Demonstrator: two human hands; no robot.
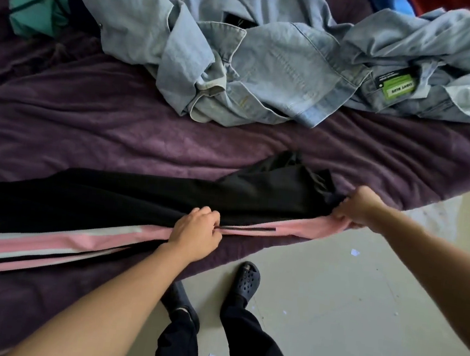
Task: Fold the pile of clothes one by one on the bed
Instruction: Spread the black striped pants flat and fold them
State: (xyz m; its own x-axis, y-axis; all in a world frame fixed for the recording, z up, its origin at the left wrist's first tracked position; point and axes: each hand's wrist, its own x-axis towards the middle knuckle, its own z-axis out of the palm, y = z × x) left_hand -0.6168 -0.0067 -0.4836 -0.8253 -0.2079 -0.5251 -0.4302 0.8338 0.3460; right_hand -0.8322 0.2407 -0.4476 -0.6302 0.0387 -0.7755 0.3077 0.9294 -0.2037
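Observation:
Black track pants (125,197) with pink and white side stripes lie stretched flat along the near edge of the bed, legs running off to the left. My left hand (196,232) pinches the pink stripe by a black pocket slit, mid-garment. My right hand (357,206) grips the waistband end at the right, where pink and black fabric bunch together. Behind them, a pile of light blue denim clothes (271,64) sits crumpled; one piece carries a green tag (399,85).
A purple blanket (115,127) covers the bed. A teal garment (33,5) and dark blue fabric lie at the back left. The bed edge runs diagonally; below it is pale floor (345,309) with my feet in dark clogs (244,282).

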